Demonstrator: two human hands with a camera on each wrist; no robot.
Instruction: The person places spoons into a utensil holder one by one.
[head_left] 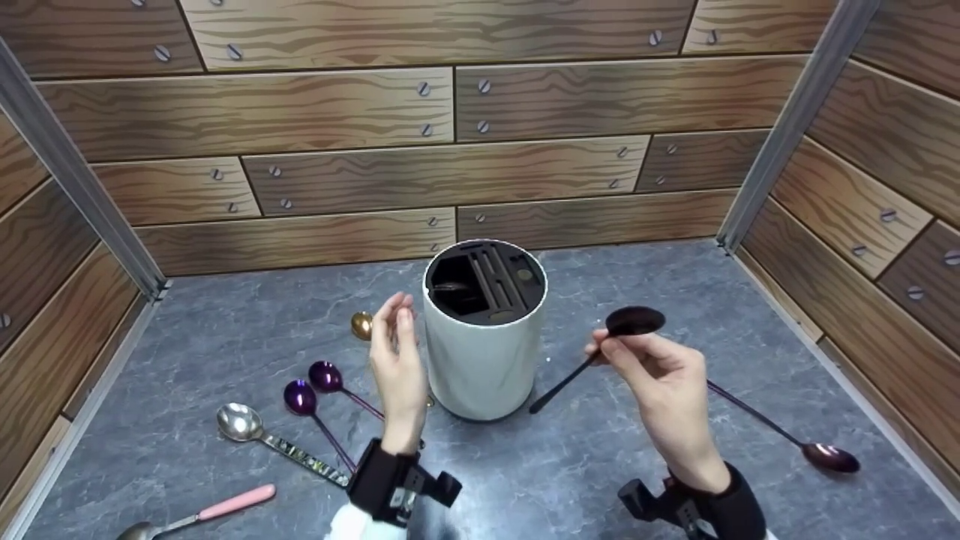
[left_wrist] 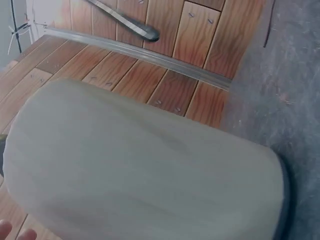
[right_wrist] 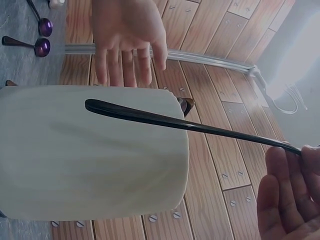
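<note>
One black spoon [head_left: 636,320], right hand [head_left: 671,386] pinching it; left hand [head_left: 397,367] beside canister [head_left: 484,367]

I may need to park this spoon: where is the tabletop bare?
Bare: back right, between the white canister, back wall and right wall; also in front of the canister, between the two wrist straps. Crowded: front left, where a silver spoon, two purple spoons and a pink-handled spoon lie. A dark reddish spoon lies right of the right hand.
</note>
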